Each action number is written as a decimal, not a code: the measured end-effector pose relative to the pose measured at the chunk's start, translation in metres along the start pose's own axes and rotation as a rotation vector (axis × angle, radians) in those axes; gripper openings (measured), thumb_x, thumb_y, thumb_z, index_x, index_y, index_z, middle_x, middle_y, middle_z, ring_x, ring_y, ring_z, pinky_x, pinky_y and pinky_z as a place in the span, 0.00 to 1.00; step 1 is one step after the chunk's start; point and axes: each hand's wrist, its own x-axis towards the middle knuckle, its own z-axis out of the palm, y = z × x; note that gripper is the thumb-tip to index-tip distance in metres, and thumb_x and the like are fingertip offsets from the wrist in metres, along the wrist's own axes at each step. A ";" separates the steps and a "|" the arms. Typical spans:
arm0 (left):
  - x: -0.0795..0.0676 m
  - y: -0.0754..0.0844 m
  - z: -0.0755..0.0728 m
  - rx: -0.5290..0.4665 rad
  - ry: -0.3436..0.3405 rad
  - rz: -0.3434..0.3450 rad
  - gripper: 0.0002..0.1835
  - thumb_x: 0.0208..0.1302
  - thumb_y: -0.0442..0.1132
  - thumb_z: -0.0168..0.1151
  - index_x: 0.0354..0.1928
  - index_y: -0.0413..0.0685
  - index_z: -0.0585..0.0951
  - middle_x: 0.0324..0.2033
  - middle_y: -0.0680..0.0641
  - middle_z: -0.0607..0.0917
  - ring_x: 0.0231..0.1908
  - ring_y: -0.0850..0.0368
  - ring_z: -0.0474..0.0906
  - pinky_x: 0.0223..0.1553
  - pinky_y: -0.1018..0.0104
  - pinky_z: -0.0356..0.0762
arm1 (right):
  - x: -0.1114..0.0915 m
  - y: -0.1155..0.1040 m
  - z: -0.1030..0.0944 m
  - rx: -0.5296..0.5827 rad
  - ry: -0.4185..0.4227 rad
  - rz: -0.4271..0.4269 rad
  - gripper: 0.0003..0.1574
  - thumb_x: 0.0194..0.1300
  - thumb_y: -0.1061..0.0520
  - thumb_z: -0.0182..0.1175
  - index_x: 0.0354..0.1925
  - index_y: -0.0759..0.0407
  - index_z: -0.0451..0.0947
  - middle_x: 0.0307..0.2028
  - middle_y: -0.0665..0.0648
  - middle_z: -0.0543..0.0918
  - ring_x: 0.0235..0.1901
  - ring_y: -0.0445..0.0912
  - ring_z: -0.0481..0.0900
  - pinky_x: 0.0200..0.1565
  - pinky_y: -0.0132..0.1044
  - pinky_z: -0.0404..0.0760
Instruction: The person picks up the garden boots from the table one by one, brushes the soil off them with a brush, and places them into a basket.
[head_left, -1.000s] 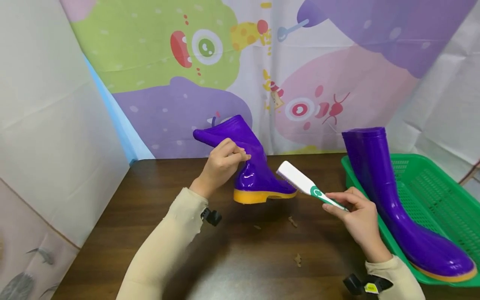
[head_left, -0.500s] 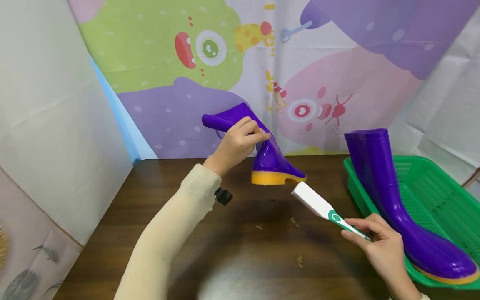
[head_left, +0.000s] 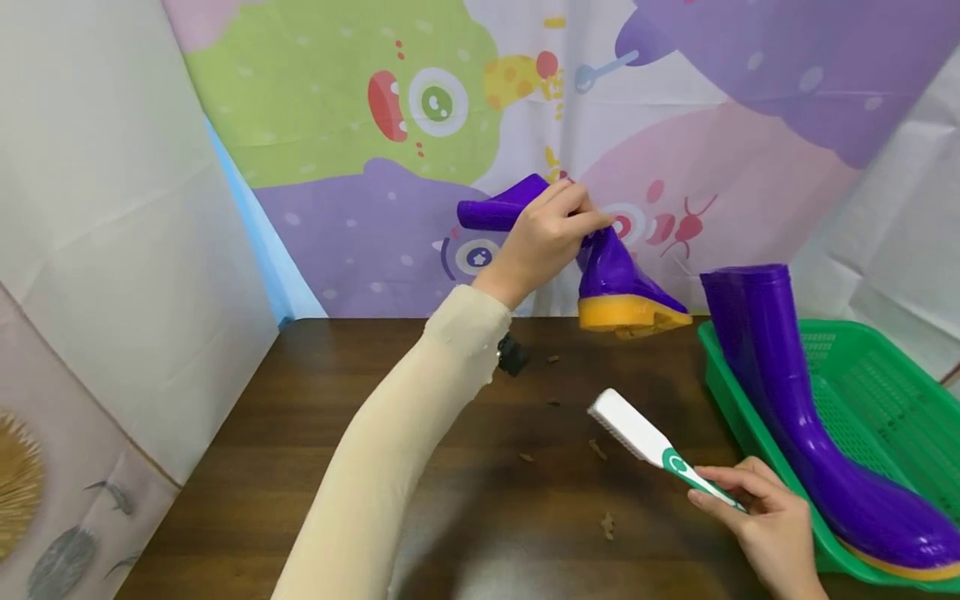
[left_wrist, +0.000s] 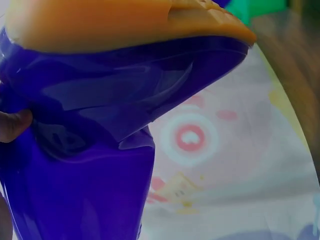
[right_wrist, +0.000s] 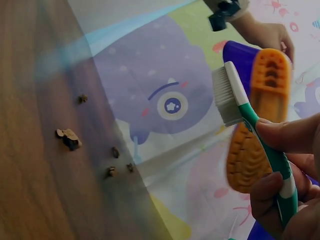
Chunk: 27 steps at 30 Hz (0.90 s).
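Observation:
In the head view my left hand (head_left: pixel 551 233) grips a purple rain boot (head_left: pixel 618 271) by its shaft and holds it off the table, toe to the right. The boot's orange sole (right_wrist: pixel 270 85) faces the right wrist camera. Close up in the left wrist view, a thumb presses into the glossy purple ankle (left_wrist: pixel 90 110). Lower right, my right hand (head_left: pixel 772 517) pinches the green-and-white handle of a scrub brush (head_left: pixel 637 429). Its white bristles (right_wrist: pixel 225 100) point left, apart from the boot.
A second purple boot (head_left: pixel 795 408) leans over the near side of a green plastic basket (head_left: pixel 885 375) at right. Several brown crumbs (head_left: pixel 607 525) lie on the dark wooden table (head_left: pixel 300 417). A cartoon-printed cloth (head_left: pixel 315 142) hangs behind.
My left hand has lifted the boot up and to the right, so more of its sole shows. My right hand has drawn the brush down and away from the boot.

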 end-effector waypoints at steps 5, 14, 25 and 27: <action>0.025 0.005 0.007 -0.021 0.018 -0.052 0.12 0.72 0.28 0.56 0.35 0.38 0.88 0.24 0.45 0.74 0.29 0.51 0.71 0.34 0.67 0.71 | -0.002 0.001 0.001 -0.043 -0.018 0.012 0.20 0.41 0.83 0.70 0.38 0.77 0.83 0.25 0.52 0.77 0.28 0.37 0.75 0.32 0.22 0.77; 0.058 0.014 0.019 -0.035 -0.022 -0.091 0.14 0.74 0.29 0.53 0.38 0.40 0.89 0.27 0.44 0.77 0.33 0.50 0.73 0.39 0.69 0.74 | -0.009 0.000 -0.002 -0.080 0.026 0.068 0.20 0.41 0.84 0.70 0.37 0.76 0.84 0.25 0.51 0.77 0.28 0.37 0.75 0.30 0.22 0.76; 0.091 0.017 0.018 -0.020 0.016 -0.107 0.16 0.76 0.30 0.49 0.40 0.41 0.88 0.28 0.45 0.76 0.32 0.51 0.70 0.39 0.71 0.71 | -0.023 0.006 -0.005 -0.160 0.077 0.038 0.22 0.35 0.84 0.72 0.33 0.73 0.85 0.21 0.48 0.73 0.22 0.36 0.67 0.19 0.30 0.68; 0.095 0.017 0.016 -0.010 0.033 -0.108 0.16 0.76 0.30 0.49 0.41 0.42 0.89 0.28 0.44 0.76 0.32 0.51 0.71 0.39 0.71 0.71 | -0.024 0.007 -0.005 -0.147 0.081 0.030 0.22 0.35 0.85 0.71 0.33 0.73 0.85 0.21 0.48 0.73 0.21 0.36 0.67 0.18 0.30 0.67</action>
